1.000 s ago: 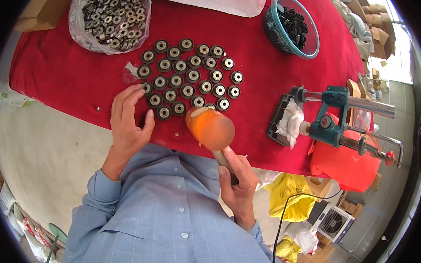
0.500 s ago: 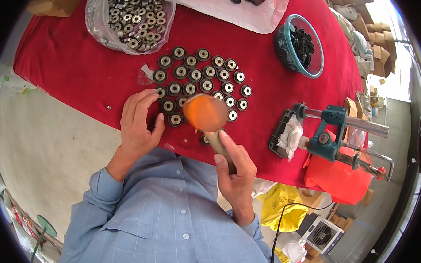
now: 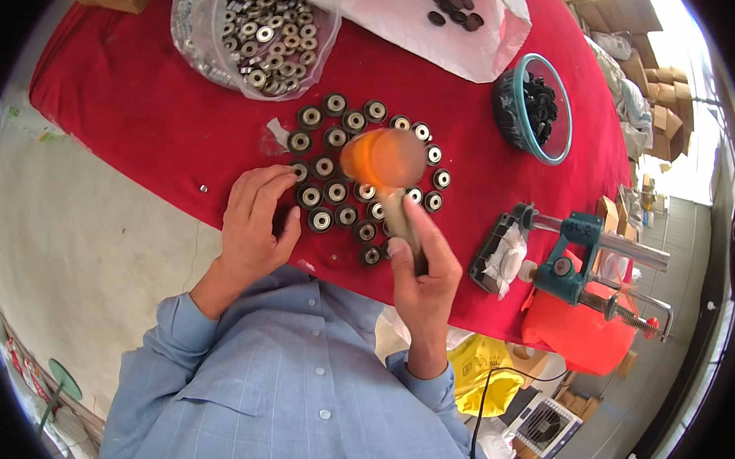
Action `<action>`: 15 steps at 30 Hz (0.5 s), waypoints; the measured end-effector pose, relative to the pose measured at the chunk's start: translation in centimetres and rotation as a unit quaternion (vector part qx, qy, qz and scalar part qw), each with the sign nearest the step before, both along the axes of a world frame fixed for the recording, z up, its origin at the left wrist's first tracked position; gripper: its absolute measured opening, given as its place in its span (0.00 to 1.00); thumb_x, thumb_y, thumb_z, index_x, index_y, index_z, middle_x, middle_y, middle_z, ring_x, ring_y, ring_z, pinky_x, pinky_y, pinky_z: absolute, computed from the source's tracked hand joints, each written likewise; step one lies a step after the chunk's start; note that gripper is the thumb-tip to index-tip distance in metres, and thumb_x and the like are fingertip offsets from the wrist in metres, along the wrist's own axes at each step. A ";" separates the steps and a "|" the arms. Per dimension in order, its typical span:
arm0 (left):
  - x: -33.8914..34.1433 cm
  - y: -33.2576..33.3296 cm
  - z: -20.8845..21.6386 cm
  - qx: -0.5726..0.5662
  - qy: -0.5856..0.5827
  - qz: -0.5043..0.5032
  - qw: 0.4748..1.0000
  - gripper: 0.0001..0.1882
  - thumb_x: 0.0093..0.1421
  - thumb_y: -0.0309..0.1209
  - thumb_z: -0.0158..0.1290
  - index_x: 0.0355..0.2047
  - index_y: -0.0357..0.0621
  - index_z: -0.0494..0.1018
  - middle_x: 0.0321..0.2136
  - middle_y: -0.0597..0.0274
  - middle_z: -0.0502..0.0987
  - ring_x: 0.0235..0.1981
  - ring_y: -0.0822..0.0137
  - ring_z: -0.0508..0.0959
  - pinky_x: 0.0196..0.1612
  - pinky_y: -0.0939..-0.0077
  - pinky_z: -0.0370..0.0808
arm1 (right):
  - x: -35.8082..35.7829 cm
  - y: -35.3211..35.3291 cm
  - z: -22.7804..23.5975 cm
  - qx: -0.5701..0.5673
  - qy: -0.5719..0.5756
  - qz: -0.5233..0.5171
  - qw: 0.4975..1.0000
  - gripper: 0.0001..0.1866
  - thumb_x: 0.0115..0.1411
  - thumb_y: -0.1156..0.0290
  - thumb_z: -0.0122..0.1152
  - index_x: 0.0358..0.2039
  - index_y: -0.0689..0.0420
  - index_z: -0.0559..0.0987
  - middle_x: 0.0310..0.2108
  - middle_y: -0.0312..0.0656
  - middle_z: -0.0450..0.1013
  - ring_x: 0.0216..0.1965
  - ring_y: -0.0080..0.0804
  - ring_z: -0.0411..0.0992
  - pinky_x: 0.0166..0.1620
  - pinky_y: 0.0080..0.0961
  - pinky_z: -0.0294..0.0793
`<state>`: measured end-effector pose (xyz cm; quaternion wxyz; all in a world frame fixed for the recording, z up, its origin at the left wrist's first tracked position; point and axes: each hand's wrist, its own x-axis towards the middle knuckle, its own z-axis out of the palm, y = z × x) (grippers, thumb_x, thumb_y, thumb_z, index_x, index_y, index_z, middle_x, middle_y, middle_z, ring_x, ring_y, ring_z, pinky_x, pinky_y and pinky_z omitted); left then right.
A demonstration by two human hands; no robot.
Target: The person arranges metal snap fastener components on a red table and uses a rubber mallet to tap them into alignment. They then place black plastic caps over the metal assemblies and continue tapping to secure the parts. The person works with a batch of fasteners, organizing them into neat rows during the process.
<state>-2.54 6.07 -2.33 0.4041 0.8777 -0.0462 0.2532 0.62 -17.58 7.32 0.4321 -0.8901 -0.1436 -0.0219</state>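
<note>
Red-covered table point(image 3: 135, 113): bearings point(image 3: 336, 191), bearing bag point(image 3: 257, 32), teal bowl point(image 3: 537, 110), press point(image 3: 580, 255).

I see a light blue button-up shirt point(image 3: 295, 390) — small pale buttons down its front. Long sleeves end in buttoned cuffs — both hands are bare.

Both forearms come up from the lower edge in light blue shirt sleeves, buttoned at the wrists. The left hand point(image 3: 253, 220) lies palm down, wrist slightly bent, with its fingers point(image 3: 264, 184) stretched forward and held close together, their tips pressed down; the thumb stands off to the side. The right hand point(image 3: 421, 269) is raised in front of the chest, its wrist fairly straight, fingers curled into a closed grip around a slim handle, the thumb laid along the top and pointing forward. The two hands are near each other but apart.
</note>
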 end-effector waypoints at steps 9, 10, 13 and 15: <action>0.2 0.0 0.0 -0.005 0.001 -0.001 1.000 0.27 0.54 0.20 0.65 0.55 0.36 0.75 0.55 0.49 0.79 0.54 0.44 0.79 0.60 0.49 0.77 | 2.0 0.6 -0.4 0.018 -0.025 -0.014 0.999 0.27 0.67 0.83 0.63 0.67 0.61 0.79 0.55 0.55 0.83 0.51 0.38 0.84 0.55 0.33 0.82; 0.1 0.0 0.0 -0.001 0.004 0.001 1.000 0.27 0.54 0.20 0.65 0.55 0.36 0.75 0.55 0.49 0.79 0.54 0.44 0.79 0.59 0.49 0.77 | 2.0 1.1 -0.6 0.043 -0.043 -0.005 0.998 0.28 0.67 0.84 0.63 0.68 0.60 0.79 0.53 0.54 0.83 0.47 0.39 0.84 0.53 0.33 0.82; 0.1 -0.1 0.0 0.002 0.005 0.001 1.000 0.26 0.55 0.20 0.64 0.55 0.35 0.75 0.54 0.47 0.80 0.53 0.44 0.80 0.59 0.49 0.77 | 2.4 2.6 -0.4 -0.032 0.018 0.022 0.999 0.29 0.67 0.83 0.63 0.69 0.60 0.78 0.50 0.54 0.83 0.42 0.40 0.83 0.50 0.33 0.82; -0.3 0.0 0.0 -0.003 0.008 -0.001 1.000 0.25 0.56 0.19 0.63 0.55 0.34 0.75 0.53 0.44 0.80 0.52 0.42 0.80 0.57 0.49 0.78 | 2.4 2.7 -0.6 -0.008 0.000 0.034 0.999 0.28 0.67 0.83 0.63 0.68 0.60 0.78 0.48 0.54 0.83 0.39 0.41 0.82 0.47 0.34 0.82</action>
